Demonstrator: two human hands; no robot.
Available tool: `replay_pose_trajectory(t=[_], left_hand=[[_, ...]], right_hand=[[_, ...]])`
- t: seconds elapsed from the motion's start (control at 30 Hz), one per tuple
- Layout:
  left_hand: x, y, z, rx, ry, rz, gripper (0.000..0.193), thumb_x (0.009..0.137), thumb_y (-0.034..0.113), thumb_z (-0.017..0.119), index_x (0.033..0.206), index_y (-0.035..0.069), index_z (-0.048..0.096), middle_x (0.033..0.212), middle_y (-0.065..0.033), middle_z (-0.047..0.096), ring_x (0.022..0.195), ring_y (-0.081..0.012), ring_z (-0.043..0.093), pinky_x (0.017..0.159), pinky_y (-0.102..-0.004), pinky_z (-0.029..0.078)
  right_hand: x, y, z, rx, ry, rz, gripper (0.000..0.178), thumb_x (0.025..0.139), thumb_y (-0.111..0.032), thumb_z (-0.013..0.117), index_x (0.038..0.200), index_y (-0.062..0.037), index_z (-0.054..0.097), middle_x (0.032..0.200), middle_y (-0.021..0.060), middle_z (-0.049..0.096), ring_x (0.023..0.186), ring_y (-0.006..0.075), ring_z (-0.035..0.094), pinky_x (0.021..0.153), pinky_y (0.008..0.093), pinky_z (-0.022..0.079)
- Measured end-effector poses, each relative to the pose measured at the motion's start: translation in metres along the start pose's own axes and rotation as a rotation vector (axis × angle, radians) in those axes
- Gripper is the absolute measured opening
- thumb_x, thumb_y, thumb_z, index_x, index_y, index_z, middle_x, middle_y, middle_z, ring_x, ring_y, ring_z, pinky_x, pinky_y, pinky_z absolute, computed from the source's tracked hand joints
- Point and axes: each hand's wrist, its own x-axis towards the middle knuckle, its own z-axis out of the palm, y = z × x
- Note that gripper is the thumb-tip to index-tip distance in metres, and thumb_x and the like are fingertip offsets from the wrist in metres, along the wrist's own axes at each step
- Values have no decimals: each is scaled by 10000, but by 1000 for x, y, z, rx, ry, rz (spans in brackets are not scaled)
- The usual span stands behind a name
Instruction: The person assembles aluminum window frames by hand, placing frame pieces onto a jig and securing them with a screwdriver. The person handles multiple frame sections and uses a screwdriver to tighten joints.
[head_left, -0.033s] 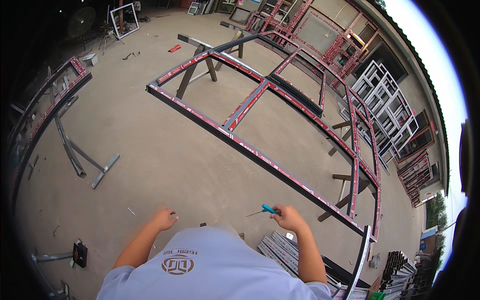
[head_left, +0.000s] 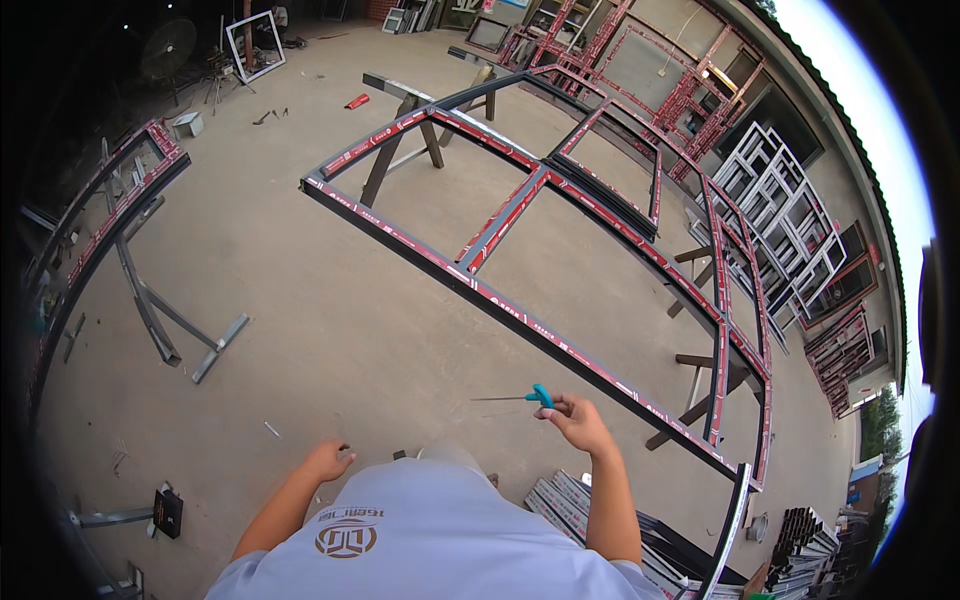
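Note:
A thin-shafted driver with a teal T-shaped handle [head_left: 541,395] is gripped in the fingers of my right hand [head_left: 577,417], its metal shaft pointing left above the concrete floor. Beyond that hand lies a large window frame [head_left: 500,305], dark metal with red protective film, propped at a slant across trestles. The hand is near the frame's closest long rail but apart from it. My left hand [head_left: 328,461] hangs beside my body, fingers loosely bent and apart, with nothing in it.
Sawhorse-like trestles [head_left: 392,150] carry the frame. Another red-filmed frame [head_left: 120,205] rests on a metal stand [head_left: 150,305] at the left. Wrapped profiles [head_left: 570,505] lie at my right side. White frames [head_left: 775,215] lean by the building. A red object [head_left: 357,101] lies on the floor.
My right hand has risen slightly with the driver, whose shaft has swung from slanting down-left to nearly level. My left hand is slightly lower. The whole view has shifted a little.

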Motion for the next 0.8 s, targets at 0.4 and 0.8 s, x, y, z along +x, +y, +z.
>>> replay_pose_trajectory(t=[0.4,0.8], left_hand=[[32,-18,-129,-147,-57,-605,523,911,395,727,1261,7,699,1208,-243,717,1126,-386,696,972,-451,551],[194,32,-351,-845,375,-224,539,1013,313,666,1424,-14,546,1363,-194,641,1251,-280,622,1068,-393,482]], right_hand=[[304,-85,25,1239,-75,-268,491,980,-147,639,1439,-29,510,766,98,652,763,251,672,871,469,542],[517,-254,222,460,-690,-320,352,1036,-184,558,1349,-34,496,1079,102,692,1042,205,665,954,365,506]])
